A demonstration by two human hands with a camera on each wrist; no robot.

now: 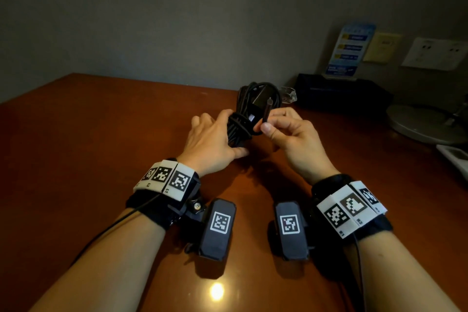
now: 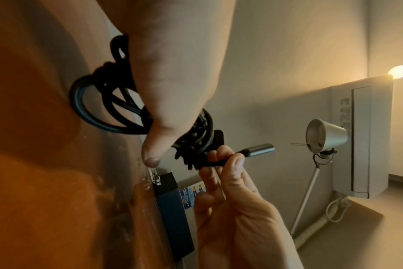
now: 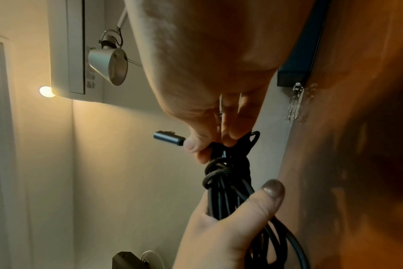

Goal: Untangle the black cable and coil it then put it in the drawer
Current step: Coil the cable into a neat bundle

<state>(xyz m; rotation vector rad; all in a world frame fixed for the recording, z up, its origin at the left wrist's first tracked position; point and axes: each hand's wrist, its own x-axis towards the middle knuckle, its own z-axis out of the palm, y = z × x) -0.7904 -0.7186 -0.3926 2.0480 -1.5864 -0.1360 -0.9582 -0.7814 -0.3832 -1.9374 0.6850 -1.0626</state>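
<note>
Reddish-brown wooden desk (image 1: 101,134) fills the lower frame under a grey wall. At centre, the left hand (image 1: 210,142) wraps its fingers around the bundled black cable (image 1: 243,119), held above the desk. The right hand (image 1: 291,134) pinches the cable's metal plug end (image 2: 258,149) between thumb and fingertips. A desk lamp (image 2: 324,136) stands at right.

A reddish-brown tabletop (image 1: 101,134) filled the view, a bright spot of light glaring off its near edge. Along the far right edge sat a flat black box (image 1: 342,94), and a blue printed card (image 1: 348,50) stood upright behind it. A small clear glass piece (image 1: 288,95) lay just beside the box's left end. At the right edge rested a round grey lamp base (image 1: 425,124). On the wall, a yellow plate (image 1: 382,47) and a white socket (image 1: 438,53).
</note>
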